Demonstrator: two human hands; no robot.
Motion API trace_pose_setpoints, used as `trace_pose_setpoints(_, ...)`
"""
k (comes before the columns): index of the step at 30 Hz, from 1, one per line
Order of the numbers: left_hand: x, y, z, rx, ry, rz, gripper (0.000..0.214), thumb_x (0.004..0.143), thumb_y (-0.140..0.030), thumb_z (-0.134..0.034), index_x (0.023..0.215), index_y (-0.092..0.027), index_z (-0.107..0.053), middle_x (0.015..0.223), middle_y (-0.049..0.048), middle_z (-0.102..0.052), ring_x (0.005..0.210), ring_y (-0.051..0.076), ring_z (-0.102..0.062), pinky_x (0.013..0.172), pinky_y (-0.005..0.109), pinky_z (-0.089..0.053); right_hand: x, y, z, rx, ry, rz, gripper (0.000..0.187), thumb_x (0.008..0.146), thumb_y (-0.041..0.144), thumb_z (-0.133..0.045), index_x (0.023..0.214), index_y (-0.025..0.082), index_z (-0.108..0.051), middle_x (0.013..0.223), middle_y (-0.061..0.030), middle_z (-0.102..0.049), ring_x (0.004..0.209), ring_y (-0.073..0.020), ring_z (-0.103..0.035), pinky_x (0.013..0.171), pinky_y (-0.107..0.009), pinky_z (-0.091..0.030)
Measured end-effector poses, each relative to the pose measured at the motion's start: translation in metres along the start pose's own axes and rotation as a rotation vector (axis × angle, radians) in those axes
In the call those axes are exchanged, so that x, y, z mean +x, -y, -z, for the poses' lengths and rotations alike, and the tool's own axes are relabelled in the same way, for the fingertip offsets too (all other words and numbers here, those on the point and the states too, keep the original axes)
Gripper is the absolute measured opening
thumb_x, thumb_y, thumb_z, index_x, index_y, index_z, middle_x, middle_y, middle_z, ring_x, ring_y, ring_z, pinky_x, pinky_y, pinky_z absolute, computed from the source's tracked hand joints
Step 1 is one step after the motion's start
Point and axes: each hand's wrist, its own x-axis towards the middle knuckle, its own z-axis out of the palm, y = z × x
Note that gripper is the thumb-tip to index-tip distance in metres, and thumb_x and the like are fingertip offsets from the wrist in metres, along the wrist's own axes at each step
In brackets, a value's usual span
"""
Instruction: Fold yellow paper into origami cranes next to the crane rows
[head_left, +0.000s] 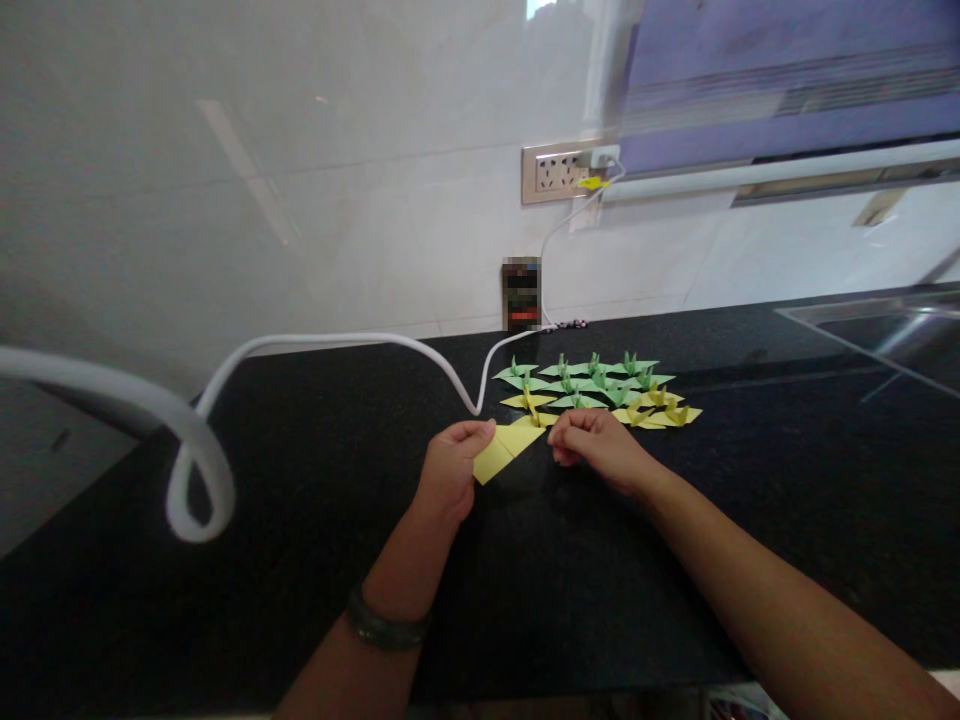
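My left hand (450, 465) pinches a folded piece of yellow paper (508, 450) between thumb and fingers, just above the dark counter. One pointed corner of the paper faces right, and a crease line crosses it. Close by that corner is my right hand (589, 440), its fingers curled together; nothing shows between them. Behind both hands, folded paper cranes stand in rows: several green cranes (596, 375) at the back and several yellow cranes (660, 397) nearer the front. My right hand partly covers the front row.
A thick white cable (337, 338) loops across the left side, close to the camera. A phone-like object (521, 295), blurred out, leans on the tiled wall. Above it is a wall socket (551, 172) with a plugged-in charger. A framed glass panel (885, 325) lies on the counter (300, 560) at right.
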Motion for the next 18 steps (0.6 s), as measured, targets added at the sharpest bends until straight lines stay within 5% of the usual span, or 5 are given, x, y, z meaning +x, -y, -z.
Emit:
trace_pose_setpoints(4, -0.003, 0.000, -0.003, -0.035, 0.067, 0.022, 0.024, 0.056, -0.031, -0.068, 0.068, -0.011, -0.058, 0.059, 0.0022, -0.060, 0.052, 0.011, -0.054, 0.052, 0.025, -0.041, -0.004, 0.000, -0.011, 0.078, 0.045, 0.037, 0.024, 0.070, 0.036, -0.053, 0.082, 0.016, -0.057, 0.068, -0.0012, -0.057, 0.050, -0.0083, -0.049, 0.045, -0.021, -0.041)
trace_pose_setpoints(7, -0.004, 0.002, -0.005, -0.013, 0.131, 0.003, 0.029, 0.057, -0.031, -0.068, 0.076, -0.011, -0.060, 0.066, 0.0034, -0.060, 0.058, 0.012, -0.055, 0.056, 0.025, -0.042, -0.007, -0.001, -0.020, -0.037, -0.041, 0.144, 0.021, 0.067, 0.035, -0.058, 0.075, 0.015, -0.058, 0.061, -0.0005, -0.055, 0.049, -0.0090, -0.048, 0.046, -0.022, -0.041)
trace_pose_setpoints(12, -0.004, 0.002, -0.007, 0.160, -0.106, -0.210, 0.030, 0.058, -0.035, -0.066, 0.074, -0.012, -0.059, 0.060, -0.0002, -0.054, 0.053, 0.007, -0.049, 0.051, 0.019, -0.040, -0.008, -0.003, -0.017, -0.473, -0.286, 0.629, 0.010, 0.073, 0.022, -0.052, 0.077, 0.019, -0.061, 0.080, -0.0056, -0.061, 0.077, -0.0162, -0.055, 0.070, -0.030, -0.044)
trace_pose_setpoints(15, -0.009, 0.002, -0.009, 0.205, 0.132, -0.026, 0.039, 0.067, -0.047, -0.053, 0.073, -0.010, -0.060, 0.062, 0.0047, -0.058, 0.051, 0.009, -0.051, 0.050, 0.022, -0.042, -0.011, -0.002, -0.013, -0.686, -0.197, 0.800, 0.019, 0.074, 0.016, -0.049, 0.088, 0.021, -0.060, 0.090, -0.0066, -0.060, 0.085, -0.0167, -0.054, 0.075, -0.031, -0.043)
trace_pose_setpoints(18, -0.012, 0.002, -0.010, 0.156, 0.239, -0.003, 0.039, 0.067, -0.046, -0.053, 0.079, -0.009, -0.061, 0.070, 0.0072, -0.061, 0.060, 0.012, -0.056, 0.058, 0.024, -0.045, -0.015, 0.000, -0.015, -0.830, -0.054, 0.867, 0.023, 0.074, 0.015, -0.047, 0.092, 0.022, -0.060, 0.092, -0.0062, -0.059, 0.087, -0.0176, -0.052, 0.075, -0.032, -0.042)
